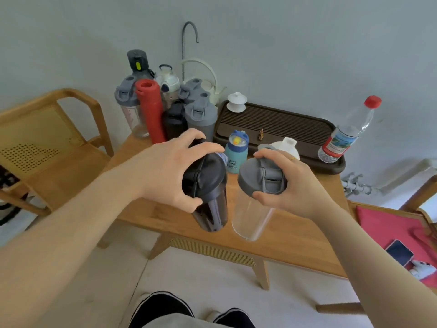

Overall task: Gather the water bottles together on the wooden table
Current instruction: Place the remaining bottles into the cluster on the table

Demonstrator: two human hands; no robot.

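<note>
Your left hand (165, 171) grips the black bottle (209, 197), right hand (290, 183) the clear bottle (250, 214), both above the counter (165, 209). Cluster (165, 107) formed back-left; teal bottle (236, 155), plastic bottle (347, 133) remain apart.

A single wide-angle camera sat on the person's head and looked forward and steeply down, taking in the wooden table (295, 235) from its near edge to the wall behind it, with the person's legs at the bottom of the frame. It was close enough that the left hand (165, 171) and right hand (293, 185) filled the middle, forearms running in from the lower corners. The lens bent the edges, pulling a chair (47, 147) in at far left and a red seat (390, 223) at right.
</note>
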